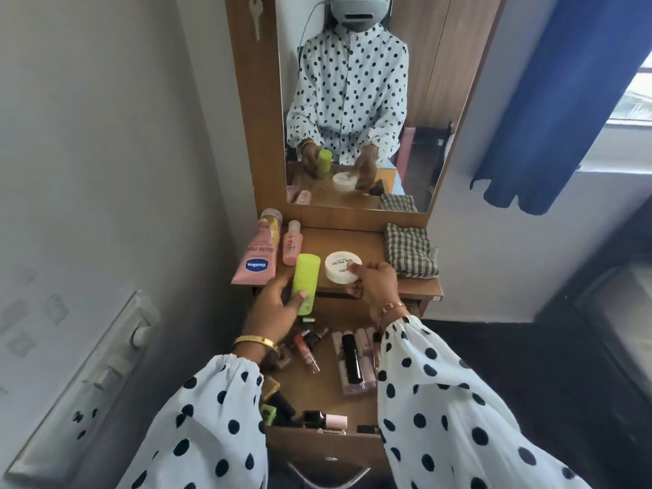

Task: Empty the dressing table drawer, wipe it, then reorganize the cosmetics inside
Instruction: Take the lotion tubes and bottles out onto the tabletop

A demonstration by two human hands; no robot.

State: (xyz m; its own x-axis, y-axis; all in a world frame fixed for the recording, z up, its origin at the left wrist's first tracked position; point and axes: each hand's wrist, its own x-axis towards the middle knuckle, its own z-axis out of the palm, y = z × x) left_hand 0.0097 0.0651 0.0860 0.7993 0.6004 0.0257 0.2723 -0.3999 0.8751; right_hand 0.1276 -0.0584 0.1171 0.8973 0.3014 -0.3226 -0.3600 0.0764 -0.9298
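1. The left hand point(273, 312) wraps its grip around a lime-green tube point(305, 283), fingers curled round the lower part, holding it upright at the front edge of the table point(367, 241).
2. The right hand point(375, 287) pinches the rim of a white round jar point(343, 266) that appears to sit on the table, though whether it has fully landed is hard to tell from this angle.
3. The drawer point(317, 390) is pulled open below and far from empty: lipsticks point(308, 347), a clear-cased set point(354, 365) and small bottles point(324, 420) lie loose inside.
4. A pink Vaseline tube point(259, 254) and a small pink bottle point(292, 243) already lie at the table's left; a checked cloth point(409, 255) waits folded at the right.
5. Risk: the table surface is narrow and filling up. The green tube, set standing near the edge, could topple into the drawer or off the front.
6. Risk: the Vaseline tube overhangs the left edge, so a nudge from the left hand could send it to the floor.
7. Risk: crowding may bury the cloth before wiping begins.
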